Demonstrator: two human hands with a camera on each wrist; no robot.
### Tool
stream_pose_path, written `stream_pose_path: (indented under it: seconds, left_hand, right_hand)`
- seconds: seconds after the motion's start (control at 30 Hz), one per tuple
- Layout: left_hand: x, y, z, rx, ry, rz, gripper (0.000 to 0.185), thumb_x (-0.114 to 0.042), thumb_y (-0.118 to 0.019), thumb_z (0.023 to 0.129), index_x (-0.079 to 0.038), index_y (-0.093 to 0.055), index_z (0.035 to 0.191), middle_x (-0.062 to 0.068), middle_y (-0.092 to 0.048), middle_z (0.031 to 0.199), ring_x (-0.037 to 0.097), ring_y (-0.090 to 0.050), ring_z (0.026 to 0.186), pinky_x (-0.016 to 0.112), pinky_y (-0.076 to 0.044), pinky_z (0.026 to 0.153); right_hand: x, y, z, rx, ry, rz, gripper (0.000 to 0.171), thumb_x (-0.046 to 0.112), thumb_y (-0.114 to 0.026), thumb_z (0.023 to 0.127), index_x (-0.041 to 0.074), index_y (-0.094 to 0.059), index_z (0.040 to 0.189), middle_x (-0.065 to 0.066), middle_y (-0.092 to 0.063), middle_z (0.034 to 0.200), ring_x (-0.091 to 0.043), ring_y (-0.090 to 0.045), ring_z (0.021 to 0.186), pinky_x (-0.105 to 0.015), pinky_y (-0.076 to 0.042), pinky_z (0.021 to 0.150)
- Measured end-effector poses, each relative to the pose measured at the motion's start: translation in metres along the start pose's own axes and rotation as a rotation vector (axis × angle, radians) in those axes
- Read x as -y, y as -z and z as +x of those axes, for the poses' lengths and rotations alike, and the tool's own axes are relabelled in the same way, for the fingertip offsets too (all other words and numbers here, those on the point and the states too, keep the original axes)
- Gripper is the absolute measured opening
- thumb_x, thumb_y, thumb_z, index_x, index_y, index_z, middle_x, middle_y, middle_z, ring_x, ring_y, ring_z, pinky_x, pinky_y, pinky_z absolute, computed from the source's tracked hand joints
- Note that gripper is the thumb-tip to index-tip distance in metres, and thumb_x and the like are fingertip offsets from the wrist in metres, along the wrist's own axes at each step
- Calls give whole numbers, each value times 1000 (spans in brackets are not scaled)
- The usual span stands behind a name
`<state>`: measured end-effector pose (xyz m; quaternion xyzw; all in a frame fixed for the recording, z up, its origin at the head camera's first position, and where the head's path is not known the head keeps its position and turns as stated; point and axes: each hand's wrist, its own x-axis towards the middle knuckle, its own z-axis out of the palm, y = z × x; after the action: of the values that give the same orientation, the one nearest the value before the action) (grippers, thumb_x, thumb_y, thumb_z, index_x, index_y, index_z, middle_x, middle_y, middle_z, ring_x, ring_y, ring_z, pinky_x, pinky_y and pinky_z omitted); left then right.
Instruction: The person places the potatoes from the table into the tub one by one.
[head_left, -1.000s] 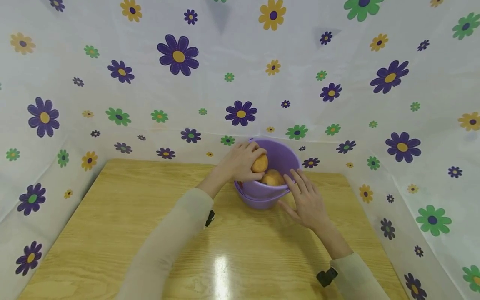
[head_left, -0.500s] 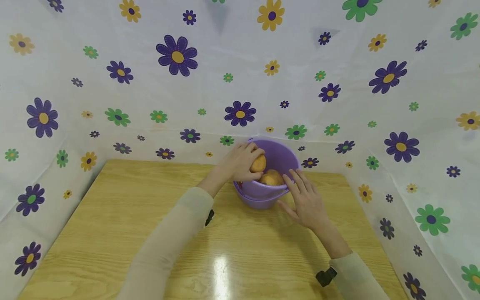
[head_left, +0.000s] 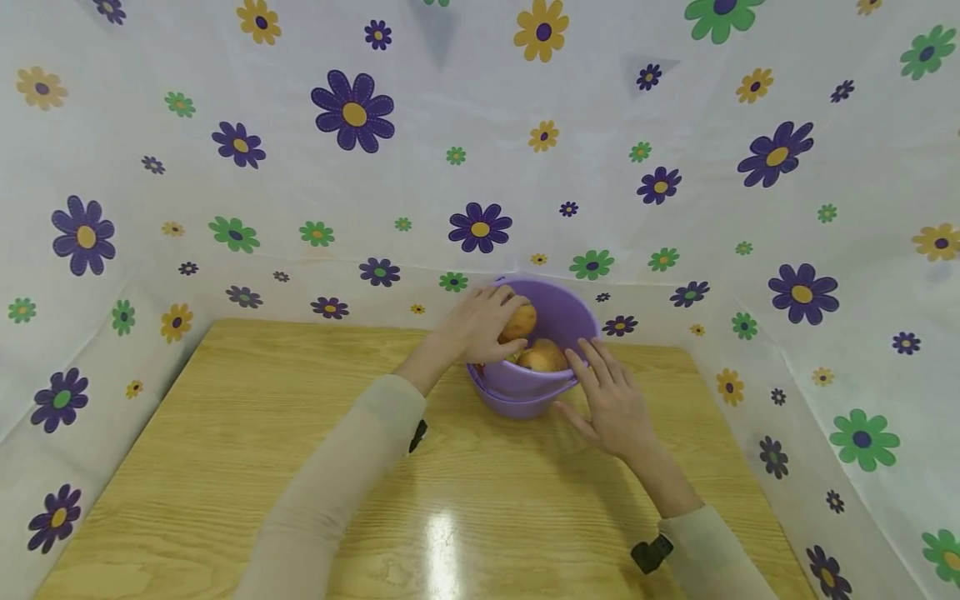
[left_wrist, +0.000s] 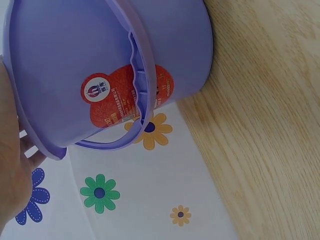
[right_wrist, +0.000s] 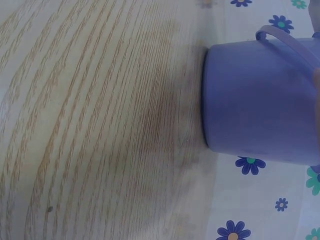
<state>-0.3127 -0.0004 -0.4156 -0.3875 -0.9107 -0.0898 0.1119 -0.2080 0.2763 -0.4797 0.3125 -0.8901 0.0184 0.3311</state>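
Note:
A purple bucket (head_left: 517, 385) stands near the back of the wooden table. Inside it lie yellow-brown potatoes, one of them low down near the front wall (head_left: 543, 357). My left hand (head_left: 476, 327) reaches over the left rim, its fingers curled round another potato (head_left: 521, 320); the thumb lies below it. My right hand (head_left: 617, 407) rests its fairly straight fingertips on the right rim, thumb spread alongside the wall. The left wrist view shows the bucket's red label (left_wrist: 112, 102) and handle (left_wrist: 145, 75); the held potato is hidden there behind the wall.
The wooden table (head_left: 300, 400) extends in front and to both sides of the bucket. A white sheet (head_left: 420, 192) printed with flowers rises behind the bucket and along both sides. Black straps (head_left: 652, 553) sit at the wrists.
The potato at my left hand has turned and shifted slightly up, showing more of its surface beyond the thumb. My right hand and the bucket stay in place.

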Motion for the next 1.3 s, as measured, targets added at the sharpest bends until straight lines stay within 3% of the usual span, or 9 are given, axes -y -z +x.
stream_pose_path:
  seconds: [0.2, 0.47, 0.6, 1.03, 1.3]
  left_hand:
    - [-1, 0, -2, -34, 4, 5, 70, -63, -57, 99, -15, -53, 151, 8, -59, 144, 30, -55, 140, 50, -41, 124]
    - [-2, 1, -13, -44, -3, -23, 77, -69, -56, 98, -14, -52, 152, 10, -57, 150, 33, -51, 144, 54, -37, 127]
    - [-4, 1, -20, -53, -20, -35, 83, -71, -58, 96, -12, -50, 155, 12, -54, 155, 35, -49, 148, 56, -35, 128]
    - [-8, 10, -43, -44, -47, -9, 90, -70, -57, 96, -11, -38, 162, 15, -43, 166, 37, -41, 155, 56, -30, 130]
    - [-7, 11, -61, -40, -48, -24, 95, -71, -58, 94, -11, -35, 164, 19, -37, 170, 40, -37, 157, 58, -29, 131]
  right_hand:
    - [0, 0, 0, 14, -8, 6, 84, 57, -63, 93, 3, -47, 156, -24, -51, 158, -45, -47, 147, -61, -53, 108]
    - [0, 0, 1, -40, 1, 41, 84, 68, -42, 104, 2, -49, 155, -26, -52, 157, -46, -48, 146, -63, -53, 106]
    - [0, 0, 0, -49, -5, 77, 83, 68, -39, 105, 3, -48, 155, -27, -52, 156, -48, -48, 145, -66, -52, 106]
    - [2, 5, 1, 11, -37, 92, 90, 74, -28, 104, 4, -43, 159, -25, -46, 161, -46, -44, 149, -66, -46, 114]
    - [6, 10, 3, 57, -61, 108, 92, 76, -30, 103, 4, -40, 160, -25, -44, 163, -45, -40, 150, -66, -44, 115]
